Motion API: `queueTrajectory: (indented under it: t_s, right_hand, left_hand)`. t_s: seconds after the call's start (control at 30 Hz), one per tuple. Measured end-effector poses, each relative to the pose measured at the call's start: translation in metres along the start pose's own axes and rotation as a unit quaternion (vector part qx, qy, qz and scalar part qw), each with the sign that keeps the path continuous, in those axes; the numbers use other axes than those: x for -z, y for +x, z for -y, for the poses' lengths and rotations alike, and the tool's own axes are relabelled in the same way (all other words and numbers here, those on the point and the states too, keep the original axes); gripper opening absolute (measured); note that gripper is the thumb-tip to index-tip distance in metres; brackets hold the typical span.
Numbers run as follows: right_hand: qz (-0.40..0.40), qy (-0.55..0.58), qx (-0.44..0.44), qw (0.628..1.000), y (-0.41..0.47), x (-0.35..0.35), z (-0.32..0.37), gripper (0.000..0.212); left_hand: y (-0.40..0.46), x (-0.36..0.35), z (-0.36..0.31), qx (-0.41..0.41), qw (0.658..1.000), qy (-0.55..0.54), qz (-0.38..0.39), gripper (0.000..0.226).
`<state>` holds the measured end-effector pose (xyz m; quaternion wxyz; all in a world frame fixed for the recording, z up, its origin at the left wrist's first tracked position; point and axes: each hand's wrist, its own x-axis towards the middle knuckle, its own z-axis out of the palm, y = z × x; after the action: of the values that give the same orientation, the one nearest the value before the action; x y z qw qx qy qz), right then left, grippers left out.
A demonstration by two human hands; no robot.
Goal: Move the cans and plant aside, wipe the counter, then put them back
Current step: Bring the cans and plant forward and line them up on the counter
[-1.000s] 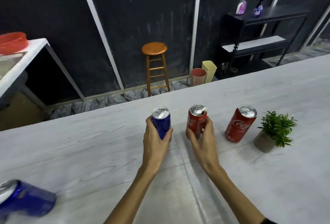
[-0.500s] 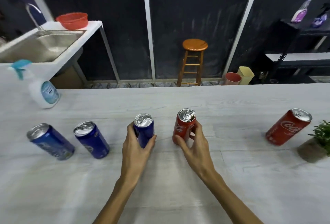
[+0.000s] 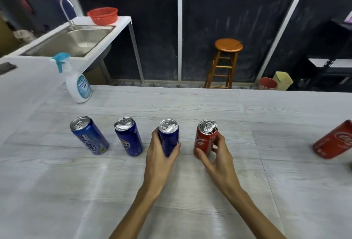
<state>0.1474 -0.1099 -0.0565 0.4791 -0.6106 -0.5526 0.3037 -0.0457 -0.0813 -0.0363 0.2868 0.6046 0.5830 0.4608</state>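
Five cans stand on the pale wood-grain desk (image 3: 190, 210) in a loose row running left to right: three blue and two red. All five are upright, long axis vertical, pull-tab tops facing up; the lean they show toward the picture's edges looks like wide-lens distortion.

The left hand (image 3: 160, 159) is the grip on the third blue can (image 3: 168, 136), fingers wrapped round its lower body from the near side, thumb on its right. The right hand (image 3: 219, 159) is clamped on the near red can (image 3: 206, 137), thumb low on its front, fingers behind its right side. Whether either can's base is touching the desk I cannot tell. These two cans sit near the middle of the desk, close together but apart.

To the left stand the other two blue ones, free of any hand: the middle blue can (image 3: 129, 136) just beside the left hand, and the far-left blue can (image 3: 88, 135) with white lettering. Well to the right, cut by the frame edge, is the second red can (image 3: 334, 141).

At the desk's far left stands one white spray bottle (image 3: 79, 84) with a blue trigger. Beyond it are one steel sink (image 3: 76, 39) with a red bowl (image 3: 102, 15) on its counter, one wooden stool (image 3: 226, 61), and a red bin and a yellow bin on the floor.
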Motion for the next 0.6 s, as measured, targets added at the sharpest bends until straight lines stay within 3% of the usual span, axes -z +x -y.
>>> queueTrajectory:
  t_s: [0.17, 0.27, 0.4, 0.6]
  right_hand:
    - [0.007, -0.005, -0.012, 1.0, -0.002, 0.0, 0.001, 0.071]
    - [0.01, -0.025, -0.017, 1.0, -0.009, 0.008, -0.002, 0.076]
    - [-0.018, -0.047, -0.031, 0.998, -0.025, 0.034, -0.01, 0.081]
    - [-0.122, -0.074, -0.063, 0.988, -0.035, 0.097, -0.025, 0.074]
  left_hand:
    - [-0.01, -0.009, -0.001, -0.001, 1.0, -0.008, -0.017, 0.076]
    - [-0.028, -0.017, -0.003, 0.022, 0.997, 0.004, -0.075, 0.085]
    - [-0.065, -0.034, -0.002, -0.036, 0.988, 0.049, -0.143, 0.066]
    - [-0.092, -0.078, -0.027, -0.099, 0.993, 0.052, 0.042, 0.027]
